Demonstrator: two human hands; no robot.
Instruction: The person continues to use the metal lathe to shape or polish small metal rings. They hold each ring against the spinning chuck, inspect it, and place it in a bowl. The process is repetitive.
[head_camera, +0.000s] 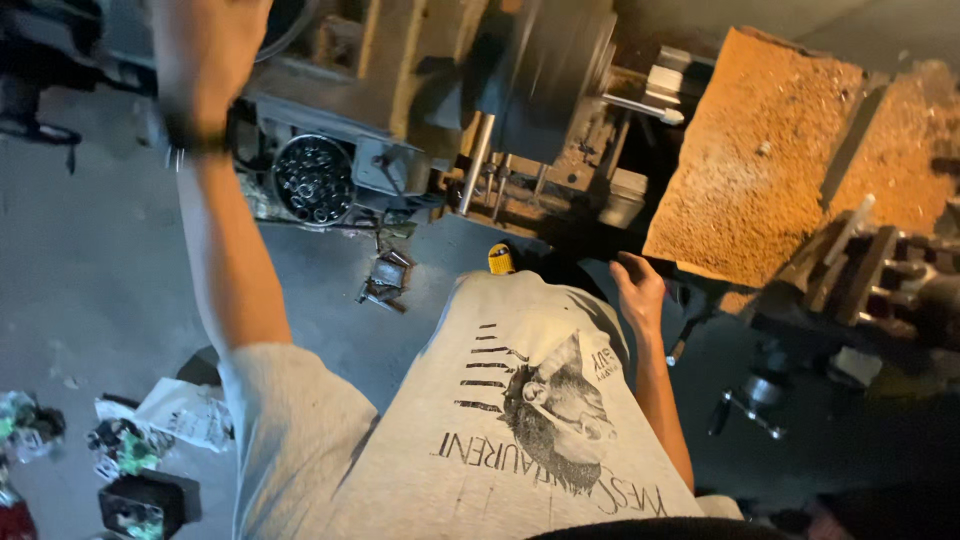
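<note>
My left hand (205, 50) is raised to the top left, its back towards me, against a grey lathe (400, 90). A dark band circles its wrist, and its fingers are cut off by the frame edge. My right hand (638, 290) is low at the centre right. Its fingers curl over a dark part of the machine's front, and what they touch is lost in shadow. The lathe's round chuck (555, 70) looks blurred. A grey printed T-shirt (500, 430) fills the lower middle.
A round tin of metal rings (313, 180) sits on the machine below my left wrist. An orange-brown, chip-covered bed (760, 160) lies to the right, with a dark metal block with levers (880, 280) beyond it. A small yellow object (500, 258) is by my shirt. Wrappers and litter (150, 440) lie on the grey floor.
</note>
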